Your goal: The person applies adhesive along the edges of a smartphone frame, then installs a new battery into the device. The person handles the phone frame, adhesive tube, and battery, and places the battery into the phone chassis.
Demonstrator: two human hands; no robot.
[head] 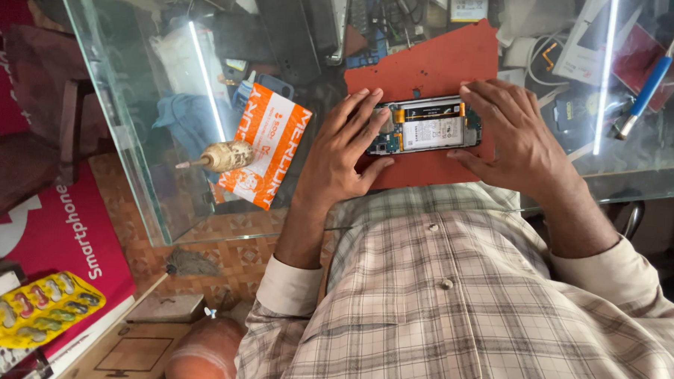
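Shirt: checked cotton shirt [452,306] in pale grey and cream, buttoned, fills the lower frame closest to the lens; cuffs rolled at both wrists.
Left hand: left hand [338,152] lies flat with fingers spread, fingertips on the left end of the opened phone [426,127], thumb tucked under its lower edge; a loose steadying hold, not a clamp.
Right hand: right hand [514,132] covers the phone's right end, fingers curled over the top edge, thumb along the bottom; it pins the body down more than it pinches.
Phone: back cover off, lying lengthwise on the red mat [431,66] between the two hands; a pale rectangular battery with orange tape strips sits in the middle, a blue-green circuit board at the left end.
Step in hand: judging by the pose, the phone is being braced with its inside exposed, no tool in either hand.
Next move calls for: likely one hand freed for a fine pry or pick, with the other keeping the frame from sliding on the mat.
Mat: matte, stiff-looking sheet with ragged, chipped edges.
Counter: glass counter [130,122], smooth and reflective, with bright strip-light reflections; clutter of parts shows beneath.
Packet: orange-and-white glossy packet [267,146] left of the left hand.
Brush: worn, pale brush [222,157] touching the packet's left edge.
Screwdriver: blue-handled screwdriver [649,84] well apart to the right.
Blister pack: yellow blister pack [42,306] of tablets at lower left, off the counter.
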